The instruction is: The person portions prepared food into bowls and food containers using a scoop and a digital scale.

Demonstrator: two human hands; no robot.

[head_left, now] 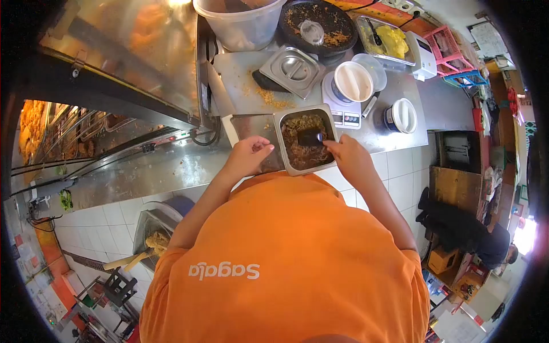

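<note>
- Nearest the camera, an orange shirt (286, 257) fills the lower middle; its white lettering, seen upside down, reads "Sagala".
- The left hand (249, 154) rests at the left wall of a rectangular steel pan (280, 143) at the counter's near edge, fingers curled; whether it grips the rim cannot be told.
- The right hand (350, 157) is closed on a dark spoon (311, 137) whose bowl lies in the brown food (303, 150) in that pan; the handle is hidden inside the fist.
- The hands are apart, one on each side of the pan.
- Just beyond, a small scale (346, 111) carries a white lidded cup (353, 81); its display is too small to read.
- A square steel lid (293, 70) lies left of the scale, with crumbs around it.
- A white-lidded jar (400, 115) stands near the counter's right edge.
- At the far edge sit a clear tub (240, 26), cut off by the frame, a dark round pan (317, 26) and a tray of yellow food (392, 40).
- The steel counter (400, 91) stands over white tile (394, 171); a glass display case (114, 46) runs to the left.
</note>
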